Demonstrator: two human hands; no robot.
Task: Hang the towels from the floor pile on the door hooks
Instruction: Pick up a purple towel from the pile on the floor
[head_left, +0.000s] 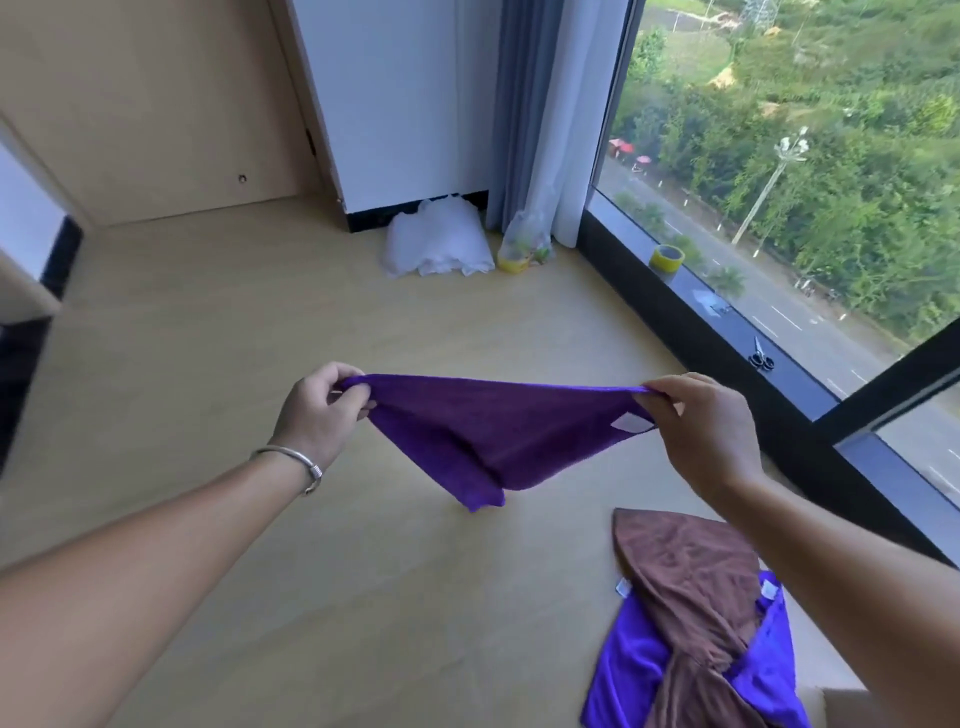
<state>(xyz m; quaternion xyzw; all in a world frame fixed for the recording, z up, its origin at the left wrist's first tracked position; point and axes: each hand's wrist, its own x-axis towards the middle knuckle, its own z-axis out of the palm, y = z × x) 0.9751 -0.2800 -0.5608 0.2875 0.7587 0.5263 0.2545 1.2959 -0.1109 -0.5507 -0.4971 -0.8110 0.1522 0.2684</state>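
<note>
The left hand (324, 410) pinches one top corner of a purple towel (488, 441) and the right hand (696, 421) pinches the other, fingers curled over the hem, so the upper edge runs nearly taut between them while the rest sags to a point above the floor (291, 332); I judge the towel is held spread this way to shake out its folds and find an edge or corner that will catch on a hook. A white label (631, 423) shows just beside the right hand's grip. A metal bangle (296, 460) sits on the left wrist. The rest of the pile lies on the floor near the window, below the right forearm: a brown towel (691, 587) draped across a brighter purple towel (644, 660), both still to be hung. No door hooks are in view, so the hanging itself is not yet begun. As for containers, a clear plastic bag (524, 239) stands at the foot of the curtain (524, 104) with something yellow and green inside that I cannot identify, and a white bundle (436, 239) lies beside it. On the window sill (737, 317) rest a roll of yellow tape (667, 258) and a pair of scissors (761, 356)
</note>
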